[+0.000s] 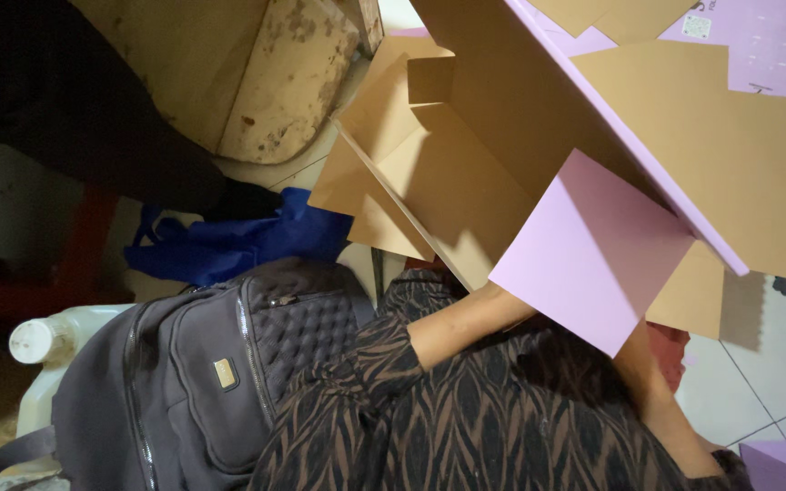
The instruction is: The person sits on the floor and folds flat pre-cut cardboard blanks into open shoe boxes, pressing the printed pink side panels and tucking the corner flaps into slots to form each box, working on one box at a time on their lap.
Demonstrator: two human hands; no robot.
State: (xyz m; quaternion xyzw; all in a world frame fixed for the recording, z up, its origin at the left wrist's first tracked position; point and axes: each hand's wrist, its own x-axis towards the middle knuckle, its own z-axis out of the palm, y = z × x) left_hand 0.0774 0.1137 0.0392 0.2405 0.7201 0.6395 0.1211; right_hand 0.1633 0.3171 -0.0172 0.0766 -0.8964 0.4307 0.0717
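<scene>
Single head view, looking steeply down, close over lap.

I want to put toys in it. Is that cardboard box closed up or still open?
Open. The cardboard box has its purple flaps spread outward and its brown inside shows.

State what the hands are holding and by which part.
A purple-and-brown cardboard box, unfolded, is lifted on both forearms. The hands are hidden behind its purple flap, so the exact grip cannot be told.

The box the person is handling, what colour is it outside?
The box is lilac outside, plain brown cardboard inside; the head view shows it.
</scene>
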